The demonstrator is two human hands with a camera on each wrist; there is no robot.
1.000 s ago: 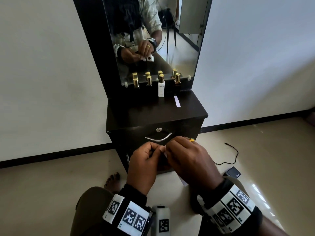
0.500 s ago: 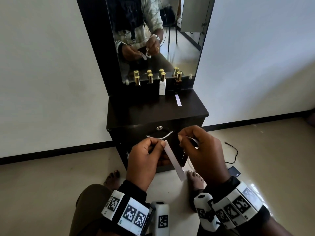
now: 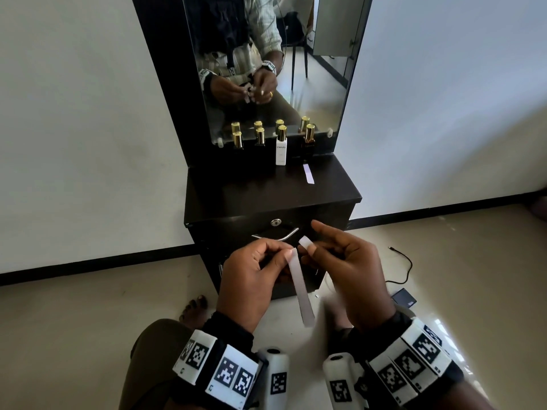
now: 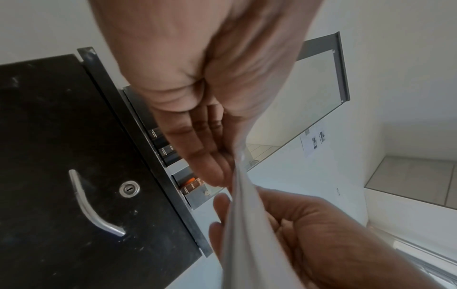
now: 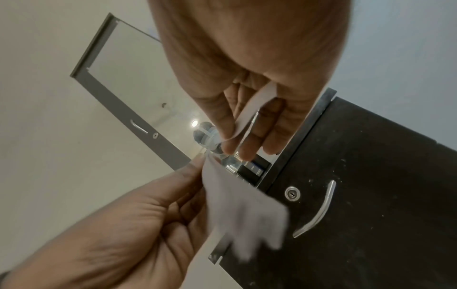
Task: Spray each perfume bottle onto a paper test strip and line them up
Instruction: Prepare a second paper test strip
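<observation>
Separating strips: my left hand (image 3: 251,279) pinches one test strip (image 3: 300,288) hanging down, right hand (image 3: 349,270) pinches another strip (image 3: 305,242). Next I need a bottle (image 3: 280,146), far on the dresser (image 3: 266,199)

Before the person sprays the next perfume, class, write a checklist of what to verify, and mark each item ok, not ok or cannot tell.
1. One long white paper strip is separated and pinched by the left hand: ok.
2. The right hand is free to take a bottle: not ok; it pinches a second white strip.
3. Four gold-capped perfume bottles stand upright at the mirror, among them the white bottle: ok.
4. A short white used strip already lies on the dark wooden dresser top: ok.
5. Which bottles have been sprayed: cannot tell.
</observation>
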